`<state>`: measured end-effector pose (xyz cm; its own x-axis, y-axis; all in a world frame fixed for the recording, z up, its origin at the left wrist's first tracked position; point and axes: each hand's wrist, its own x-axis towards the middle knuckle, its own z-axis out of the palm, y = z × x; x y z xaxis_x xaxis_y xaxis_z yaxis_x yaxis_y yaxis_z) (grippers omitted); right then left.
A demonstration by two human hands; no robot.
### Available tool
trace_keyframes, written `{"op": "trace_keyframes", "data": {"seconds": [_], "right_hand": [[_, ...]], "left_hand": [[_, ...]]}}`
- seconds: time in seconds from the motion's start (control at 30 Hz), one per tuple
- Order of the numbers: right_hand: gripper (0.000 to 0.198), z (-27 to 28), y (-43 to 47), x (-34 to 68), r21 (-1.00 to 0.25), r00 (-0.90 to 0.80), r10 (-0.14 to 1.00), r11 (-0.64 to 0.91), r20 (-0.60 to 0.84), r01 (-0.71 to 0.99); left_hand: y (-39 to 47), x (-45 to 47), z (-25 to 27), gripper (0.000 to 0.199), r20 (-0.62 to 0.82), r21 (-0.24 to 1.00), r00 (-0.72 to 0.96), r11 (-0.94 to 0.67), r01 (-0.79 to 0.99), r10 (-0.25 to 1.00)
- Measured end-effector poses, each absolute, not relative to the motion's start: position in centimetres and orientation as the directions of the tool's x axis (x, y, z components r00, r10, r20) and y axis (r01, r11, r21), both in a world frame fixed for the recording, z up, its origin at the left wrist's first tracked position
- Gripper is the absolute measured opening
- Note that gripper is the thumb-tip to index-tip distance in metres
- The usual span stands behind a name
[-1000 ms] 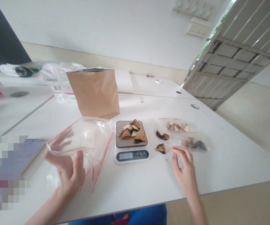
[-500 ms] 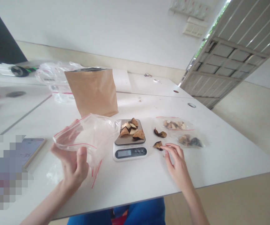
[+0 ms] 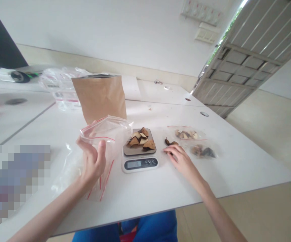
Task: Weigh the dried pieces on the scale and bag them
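My left hand (image 3: 92,158) holds a clear zip bag (image 3: 115,129) with red seal lines, its mouth spread; the thumb is up in front and the other fingers are partly behind the plastic. To its right stands a small kitchen scale (image 3: 140,163) with a lit display. Several dried brown-and-cream slices (image 3: 142,139) are heaped on its plate. Just right of the scale, my right hand (image 3: 183,159) is closed at the fingertips on a dark dried slice (image 3: 168,152), mostly covered by the fingers. Another curled dried slice (image 3: 170,142) lies right behind those fingers.
Two filled zip bags, one with pale pieces (image 3: 187,134) and one with darker pieces (image 3: 203,151), lie at the right. A brown paper pouch (image 3: 101,99) stands behind the scale. More clear bags (image 3: 62,87) are piled at back left. Loose zip bags (image 3: 102,185) lie under my left wrist.
My left hand has moved right with the zip bag, closer to the scale. My right hand has shifted left and its fingers have closed over the nearer dried slice.
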<state>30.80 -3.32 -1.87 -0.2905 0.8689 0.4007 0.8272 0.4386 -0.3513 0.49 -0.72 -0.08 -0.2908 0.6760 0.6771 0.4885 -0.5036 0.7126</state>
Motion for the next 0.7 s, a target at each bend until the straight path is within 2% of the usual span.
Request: {"op": "trace_keyframes", "data": {"seconds": [0.2, 0.33, 0.5, 0.57, 0.7], "right_hand": [[0.025, 0.1, 0.6, 29.9, -0.191, -0.356, 0.858, 0.445, 0.371, 0.875], [0.029, 2.1, 0.2, 26.8, -0.3, -0.384, 0.82, 0.528, 0.425, 0.795], [0.049, 2.2, -0.1, 24.1, -0.343, -0.52, 0.779, 0.623, 0.35, 0.703], [0.047, 1.6, 0.0, 23.8, -0.349, -0.515, 0.775, 0.628, 0.366, 0.696], [0.031, 0.6, 0.4, 23.5, -0.36, -0.474, 0.776, 0.619, 0.417, 0.698]], "left_hand": [[-1.1, 0.3, -0.7, 0.047, 0.63, 0.751, -0.324, -0.446, 0.487, 0.706], [-1.3, 0.4, -1.0, 0.041, 0.609, 0.762, -0.303, -0.433, 0.482, 0.733], [-1.2, 0.4, -1.4, 0.047, 0.578, 0.801, -0.33, -0.44, 0.407, 0.746], [-1.2, 0.2, -1.5, 0.047, 0.576, 0.802, -0.339, -0.434, 0.411, 0.744], [-1.2, 0.1, -1.4, 0.047, 0.556, 0.81, -0.344, -0.401, 0.428, 0.757]]}}
